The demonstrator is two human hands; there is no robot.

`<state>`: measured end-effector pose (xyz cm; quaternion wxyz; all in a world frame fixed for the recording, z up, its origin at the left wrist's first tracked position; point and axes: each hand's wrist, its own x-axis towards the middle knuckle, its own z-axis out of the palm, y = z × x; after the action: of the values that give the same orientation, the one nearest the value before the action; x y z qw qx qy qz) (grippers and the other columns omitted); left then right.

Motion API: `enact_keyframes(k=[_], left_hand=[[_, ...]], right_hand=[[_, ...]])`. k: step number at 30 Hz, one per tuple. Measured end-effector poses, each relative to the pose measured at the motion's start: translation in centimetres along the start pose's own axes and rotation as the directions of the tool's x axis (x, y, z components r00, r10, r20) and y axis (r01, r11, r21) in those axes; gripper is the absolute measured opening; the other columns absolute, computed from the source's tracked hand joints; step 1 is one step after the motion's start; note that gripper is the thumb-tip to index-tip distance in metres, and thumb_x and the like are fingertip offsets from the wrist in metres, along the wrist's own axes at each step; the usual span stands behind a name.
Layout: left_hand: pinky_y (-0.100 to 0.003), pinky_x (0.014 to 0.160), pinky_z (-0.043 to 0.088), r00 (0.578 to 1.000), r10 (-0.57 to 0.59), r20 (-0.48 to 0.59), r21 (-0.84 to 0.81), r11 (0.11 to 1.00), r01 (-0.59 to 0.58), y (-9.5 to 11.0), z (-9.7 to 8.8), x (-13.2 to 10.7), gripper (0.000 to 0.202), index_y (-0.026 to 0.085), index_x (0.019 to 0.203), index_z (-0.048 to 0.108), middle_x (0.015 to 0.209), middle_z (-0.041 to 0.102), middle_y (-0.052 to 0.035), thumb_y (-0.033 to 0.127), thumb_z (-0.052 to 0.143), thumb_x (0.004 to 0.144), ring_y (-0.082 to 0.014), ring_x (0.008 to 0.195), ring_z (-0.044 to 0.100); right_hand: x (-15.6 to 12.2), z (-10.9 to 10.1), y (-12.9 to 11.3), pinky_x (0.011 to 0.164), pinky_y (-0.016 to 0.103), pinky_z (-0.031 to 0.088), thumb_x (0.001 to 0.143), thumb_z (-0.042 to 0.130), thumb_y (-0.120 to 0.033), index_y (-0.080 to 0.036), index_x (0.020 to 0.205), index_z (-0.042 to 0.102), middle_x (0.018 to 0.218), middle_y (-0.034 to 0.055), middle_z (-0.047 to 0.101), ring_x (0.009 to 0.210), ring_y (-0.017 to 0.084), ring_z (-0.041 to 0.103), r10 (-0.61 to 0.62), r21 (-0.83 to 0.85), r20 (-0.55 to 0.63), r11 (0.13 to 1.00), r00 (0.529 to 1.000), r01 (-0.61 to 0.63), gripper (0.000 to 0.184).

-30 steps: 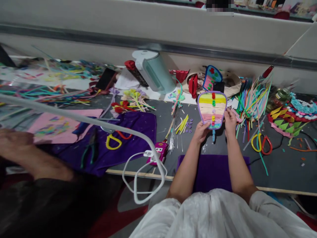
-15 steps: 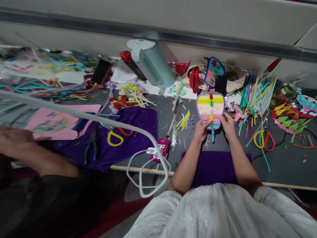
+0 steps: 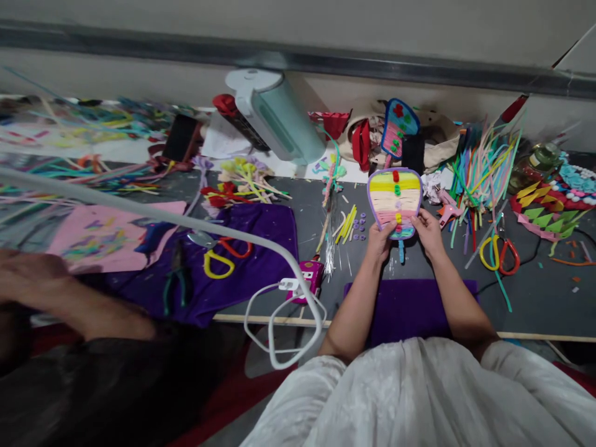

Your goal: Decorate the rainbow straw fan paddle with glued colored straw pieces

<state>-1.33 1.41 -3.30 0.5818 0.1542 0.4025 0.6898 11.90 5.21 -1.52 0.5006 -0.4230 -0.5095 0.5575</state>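
Between my two hands is a fan-shaped craft (image 3: 395, 197) made of pipe cleaners, striped yellow, cream and pink, with a purple border and a blue handle stub at the bottom. My left hand (image 3: 380, 241) pinches its lower left edge. At the lower right edge, my right hand (image 3: 427, 231) grips it with thumb and fingers. A column of small coloured curls runs down its middle. Left of it lie yellow pipe cleaner pieces (image 3: 346, 225) and small purple coils (image 3: 362, 227). Behind it a blue and pink fan (image 3: 399, 127) leans against a cream bag (image 3: 440, 141).
A pale green kettle (image 3: 288, 121) stands at the back. Scissors (image 3: 499, 253), a pink glue gun (image 3: 449, 210) and pipe cleaners (image 3: 488, 174) lie to the right. A white cable (image 3: 223, 233) crosses the left side, near a magenta power strip (image 3: 307, 279). Another person's arm (image 3: 69, 298) is at far left.
The view has shifted slightly. Both my hands keep their hold on the fan-shaped craft, which stays in nearly the same place.
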Motion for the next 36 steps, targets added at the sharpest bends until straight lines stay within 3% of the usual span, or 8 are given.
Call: enact_keyframes(k=[4,6,10,15,27,31,36], left_hand=[[-0.036,0.092,0.059,1.0,0.023,0.001,-0.106,0.994,-0.023,-0.1,-0.2,0.7,0.059,0.014,0.1,0.076,0.102,0.08,-0.0096,0.062,0.086,0.067,-0.0242,0.099,0.075],[-0.035,0.095,0.058,0.999,0.039,-0.019,-0.144,0.989,-0.041,-0.2,-0.5,1.1,0.058,0.015,0.099,0.075,0.104,0.08,-0.0095,0.066,0.081,0.072,-0.0241,0.107,0.074],[-0.032,0.093,0.058,0.997,0.066,-0.042,-0.102,0.992,-0.07,-0.3,-1.2,1.3,0.048,0.017,0.097,0.073,0.101,0.08,-0.0065,0.055,0.085,0.071,-0.0203,0.101,0.074],[-0.028,0.081,0.059,0.998,0.056,0.036,-0.033,0.998,-0.055,0.1,-1.0,0.4,0.047,0.019,0.099,0.072,0.101,0.079,-0.0044,0.051,0.089,0.07,-0.0171,0.089,0.074],[-0.023,0.068,0.056,0.997,0.078,0.016,-0.017,0.997,-0.077,0.3,-1.1,0.5,0.048,0.018,0.095,0.071,0.093,0.078,-0.0035,0.052,0.092,0.067,-0.0138,0.078,0.072],[-0.022,0.065,0.056,0.997,0.057,0.049,-0.036,0.998,-0.055,0.4,-0.8,0.2,0.049,0.018,0.094,0.072,0.092,0.079,-0.0029,0.052,0.093,0.064,-0.0126,0.073,0.07],[-0.022,0.071,0.058,0.991,0.06,0.117,-0.052,0.997,-0.054,0.7,-0.6,-0.2,0.052,0.019,0.102,0.075,0.1,0.08,-0.0048,0.044,0.096,0.062,-0.0137,0.081,0.073]], right_hand=[[0.0,-0.3,0.2,0.083,0.039,0.059,0.075,0.075,-0.055,-0.022,0.106,0.071,0.097,0.0052,0.078,0.088,0.023,0.071,-0.007,-0.007,-0.023,1.0,1.0,0.007,0.046],[-0.1,-0.4,0.4,0.083,0.038,0.058,0.074,0.075,-0.053,-0.021,0.107,0.07,0.095,0.0047,0.078,0.087,0.023,0.071,0.0,-0.002,-0.043,1.0,0.999,0.0,0.046],[-0.5,-0.8,0.9,0.073,0.035,0.057,0.071,0.076,-0.048,-0.021,0.097,0.065,0.081,0.0028,0.076,0.076,0.021,0.07,0.017,-0.029,-0.178,0.999,0.984,-0.022,0.039],[-0.6,-1.2,1.2,0.069,0.033,0.056,0.072,0.075,-0.048,-0.021,0.091,0.062,0.078,0.0028,0.074,0.073,0.02,0.07,-0.012,-0.069,-0.282,0.998,0.959,-0.008,0.036],[-0.9,-1.0,0.5,0.08,0.038,0.058,0.081,0.066,-0.048,-0.018,0.101,0.072,0.094,0.0088,0.078,0.086,0.024,0.072,-0.134,-0.152,-0.27,0.984,0.954,0.095,0.036],[-0.6,-1.1,0.9,0.078,0.037,0.058,0.078,0.068,-0.048,-0.019,0.101,0.068,0.09,0.0077,0.077,0.084,0.023,0.072,-0.081,-0.09,-0.306,0.994,0.949,0.056,0.036],[-0.6,-1.2,1.1,0.07,0.033,0.055,0.077,0.069,-0.046,-0.019,0.094,0.063,0.082,0.006,0.074,0.077,0.021,0.07,-0.045,-0.056,-0.349,0.998,0.936,0.027,0.032]])
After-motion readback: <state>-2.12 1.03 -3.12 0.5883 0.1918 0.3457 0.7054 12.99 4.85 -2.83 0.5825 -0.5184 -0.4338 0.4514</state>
